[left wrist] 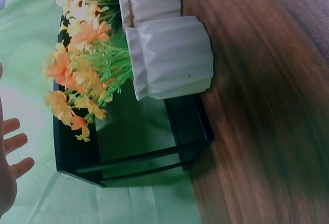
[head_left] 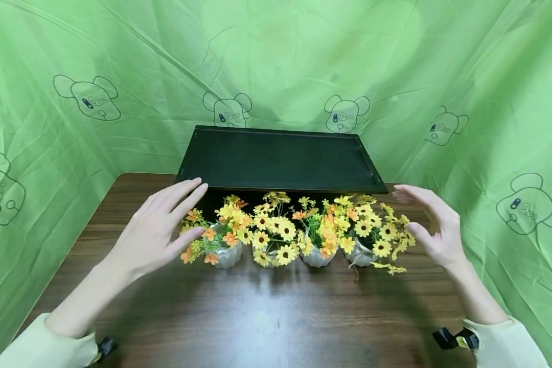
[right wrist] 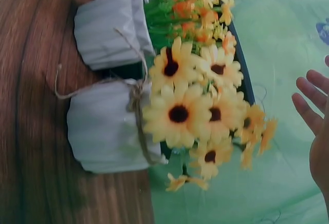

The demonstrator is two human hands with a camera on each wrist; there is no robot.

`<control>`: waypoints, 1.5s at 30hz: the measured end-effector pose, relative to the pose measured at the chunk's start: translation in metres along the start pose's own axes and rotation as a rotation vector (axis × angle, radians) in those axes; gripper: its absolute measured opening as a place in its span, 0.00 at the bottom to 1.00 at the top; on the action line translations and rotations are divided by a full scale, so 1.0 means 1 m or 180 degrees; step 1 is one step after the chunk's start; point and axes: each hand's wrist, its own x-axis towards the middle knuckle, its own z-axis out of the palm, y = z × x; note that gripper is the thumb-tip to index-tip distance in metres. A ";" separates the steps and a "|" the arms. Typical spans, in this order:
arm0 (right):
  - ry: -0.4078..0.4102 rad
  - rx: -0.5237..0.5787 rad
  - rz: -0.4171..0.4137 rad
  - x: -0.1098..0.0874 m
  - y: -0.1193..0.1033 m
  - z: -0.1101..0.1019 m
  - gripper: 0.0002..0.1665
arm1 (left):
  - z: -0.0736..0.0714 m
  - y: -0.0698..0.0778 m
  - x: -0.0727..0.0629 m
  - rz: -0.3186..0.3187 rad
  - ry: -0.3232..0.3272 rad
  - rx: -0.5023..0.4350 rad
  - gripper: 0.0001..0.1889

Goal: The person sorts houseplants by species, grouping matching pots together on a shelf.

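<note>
Several white fluted pots of artificial flowers stand in a row on the wooden table. The leftmost flower pot (head_left: 228, 257) bears orange and yellow blooms; the rightmost flower pot (head_left: 361, 254) has yellow daisies with dark centres. In the right wrist view, twine (right wrist: 136, 98) is tied round that pot's rim. My left hand (head_left: 154, 230) hovers by the leftmost flowers, fingers extended and thumb apart, holding nothing. Beside the rightmost daisies my right hand (head_left: 434, 222) is raised with its fingers spread from the thumb, and it grips nothing.
Right behind the pots stands a black rack (head_left: 280, 161) with a flat top; its open frame (left wrist: 187, 121) shows in the left wrist view. Green cloth (head_left: 276, 56) printed with bear outlines surrounds the wooden table (head_left: 257, 322).
</note>
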 end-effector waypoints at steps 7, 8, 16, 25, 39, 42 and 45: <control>0.0046 0.0228 0.0272 -0.012 0.011 -0.019 0.33 | 0.002 -0.012 0.000 -0.0306 -0.0024 -0.0072 0.37; 0.0047 0.0209 0.0315 -0.014 0.013 -0.022 0.32 | 0.002 -0.013 0.000 -0.0345 -0.0014 -0.0097 0.37; 0.0133 0.0206 0.0832 -0.034 0.030 -0.046 0.30 | 0.008 -0.029 0.002 -0.0597 0.0058 -0.0268 0.37; -0.0010 -0.0233 0.1290 -0.048 0.038 -0.060 0.32 | 0.013 -0.043 0.003 -0.1042 0.0009 -0.0477 0.35; -0.0287 0.0971 0.1705 -0.073 0.060 -0.083 0.31 | 0.023 -0.060 0.011 -0.1654 0.0007 -0.1136 0.30; -0.0430 0.1043 0.1845 -0.078 0.064 -0.087 0.31 | 0.024 -0.063 0.010 -0.1808 0.0001 -0.1305 0.29; -0.0544 0.1014 0.1985 -0.083 0.068 -0.090 0.31 | 0.024 -0.067 0.009 -0.1954 -0.0017 -0.1450 0.29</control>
